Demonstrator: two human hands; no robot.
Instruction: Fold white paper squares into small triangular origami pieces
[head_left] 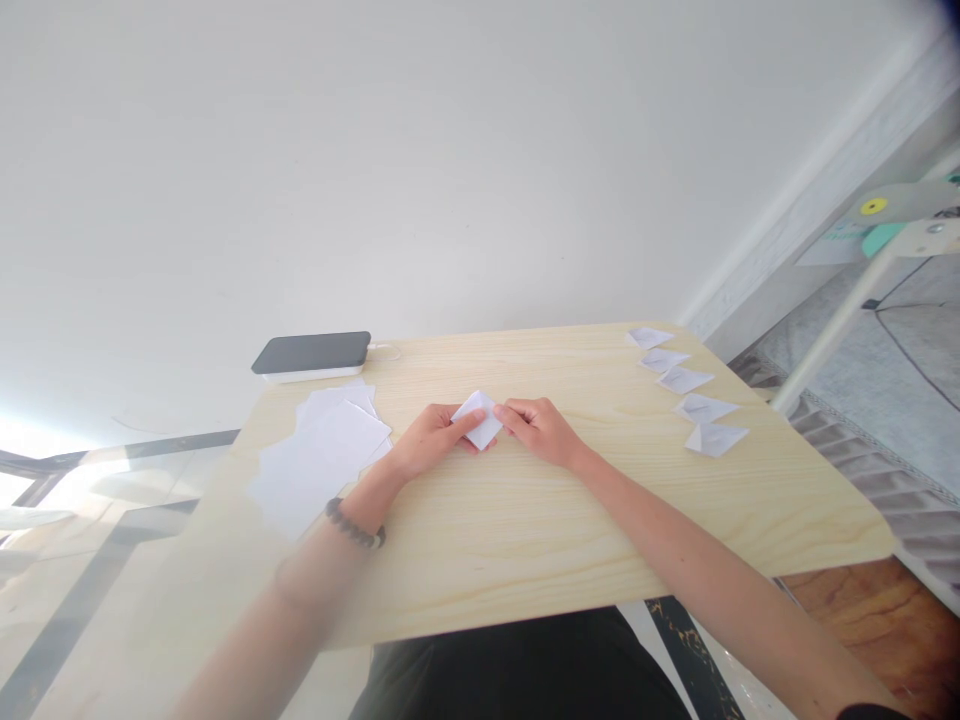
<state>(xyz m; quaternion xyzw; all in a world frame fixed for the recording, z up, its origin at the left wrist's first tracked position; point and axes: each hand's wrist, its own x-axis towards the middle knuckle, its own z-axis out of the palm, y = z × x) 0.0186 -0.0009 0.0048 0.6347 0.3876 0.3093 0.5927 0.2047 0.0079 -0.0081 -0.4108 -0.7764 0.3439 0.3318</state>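
Between my two hands, over the middle of the table, is a small folded square of white paper (481, 408), turned so that its corners point up, down and sideways. My left hand (439, 437) grips its left side, thumb on top and fingers underneath. At the right corner, my right hand (538, 428) pinches the paper between thumb and forefinger. Beyond my left forearm lies a loose pile of white paper sheets (330, 455). Several folded paper pieces (716, 439) stand in a row along the table's right side.
A black-topped, white-sided device (315, 353) with a white cable sits at the table's back left. The pale wooden table (525, 560) backs onto a white wall (450, 180). To the right, a white metal frame (840, 320) stands beyond the table edge.
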